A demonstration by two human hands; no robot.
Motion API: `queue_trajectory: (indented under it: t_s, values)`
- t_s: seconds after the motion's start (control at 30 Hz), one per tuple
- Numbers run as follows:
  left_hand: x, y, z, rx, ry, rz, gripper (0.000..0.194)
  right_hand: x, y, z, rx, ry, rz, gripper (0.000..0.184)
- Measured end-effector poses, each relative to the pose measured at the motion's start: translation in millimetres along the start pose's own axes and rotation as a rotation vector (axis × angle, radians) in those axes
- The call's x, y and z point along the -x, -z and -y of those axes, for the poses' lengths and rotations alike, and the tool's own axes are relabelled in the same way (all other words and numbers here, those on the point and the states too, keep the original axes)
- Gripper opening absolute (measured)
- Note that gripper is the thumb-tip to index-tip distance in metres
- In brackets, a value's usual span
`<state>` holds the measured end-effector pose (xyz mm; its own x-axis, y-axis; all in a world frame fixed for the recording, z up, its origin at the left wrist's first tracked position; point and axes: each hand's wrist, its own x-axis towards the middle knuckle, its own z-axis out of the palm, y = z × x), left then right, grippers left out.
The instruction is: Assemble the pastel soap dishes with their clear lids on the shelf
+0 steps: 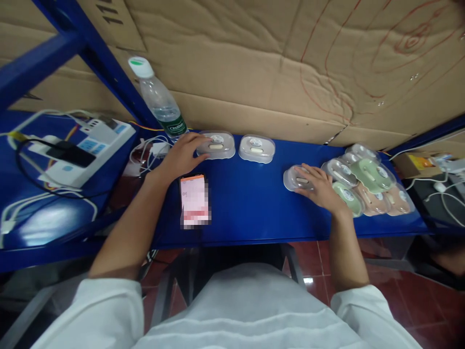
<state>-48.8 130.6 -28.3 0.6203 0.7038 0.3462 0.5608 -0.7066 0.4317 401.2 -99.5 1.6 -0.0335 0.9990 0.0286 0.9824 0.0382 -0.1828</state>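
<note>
Against the cardboard wall, at the table's back edge, lie two small oval boxes with clear lids. My left hand (181, 154) has its fingers and thumb around the left end of the outer box (224, 149). Just right of it, untouched, is the second pale box (257, 149). My right hand (321, 186) grips another grey-white box (291, 179) from above, covering its right part. That box rests on or just above the blue table (247, 203); I cannot tell which. Beside my right hand is a pile of similar boxes in green (372, 175), peach (374, 203) and grey.
A phone (194, 201) lies in front of my left hand. Behind that hand a water bottle (162, 104) stands near a white charger (160, 149) with cables. A power strip (87, 150) is at far left. An open carton (417, 165) sits beyond the pile.
</note>
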Motion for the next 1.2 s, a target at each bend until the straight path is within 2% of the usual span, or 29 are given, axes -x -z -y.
queue_trajectory:
  t_s: [0.1,0.23,0.3,0.37,0.43,0.53,0.63,0.73,0.83,0.93,0.97,1.03,1.1,1.2]
  values:
    - [2,3.5,-1,-0.009,-0.003,0.004,0.042,-42,3,-7,-0.074,-0.017,0.019,0.064]
    - [1,7.9,-3,-0.052,-0.009,0.035,0.043,-93,8,-9,-0.135,-0.042,-0.001,0.057]
    - [-5,8.1,-3,-0.082,0.004,0.058,0.05,-113,9,1,-0.111,-0.025,-0.068,0.056]
    - [-14,7.4,-2,-0.084,0.022,0.087,0.063,-130,10,18,-0.117,0.073,-0.085,0.058]
    - [-22,6.5,-2,-0.061,0.033,0.116,0.067,-145,9,38,-0.131,0.172,-0.034,0.067]
    - [-29,4.5,-3,-0.021,0.057,0.126,0.057,-163,6,60,-0.119,0.196,0.093,0.081]
    - [-27,2.1,-4,-0.001,0.055,0.106,0.052,-172,4,63,-0.178,0.208,0.17,0.072]
    - [-21,2.0,-7,-0.047,0.065,0.002,0.047,-172,9,54,-0.249,0.206,0.184,0.056]
    - [-16,4.7,-15,-0.08,0.104,-0.072,0.039,-167,18,52,-0.209,0.161,0.072,0.044]
    - [-13,4.4,-28,-0.074,0.077,0.031,0.036,-161,22,71,-0.163,0.189,-0.062,0.038]
    - [-12,2.8,-33,-0.084,0.056,0.077,0.038,-158,21,81,-0.155,0.216,-0.047,0.036]
    - [-10,-1.8,-42,-0.12,0.016,0.159,0.042,-154,13,104,-0.102,0.239,0.074,0.035]
    - [-9,-6.5,-48,-0.163,-0.003,0.236,0.044,-151,1,124,0.0,0.202,0.187,0.039]
    - [-8,-9.6,-51,-0.208,0.007,0.292,0.042,-151,-11,137,0.08,0.168,0.212,0.038]
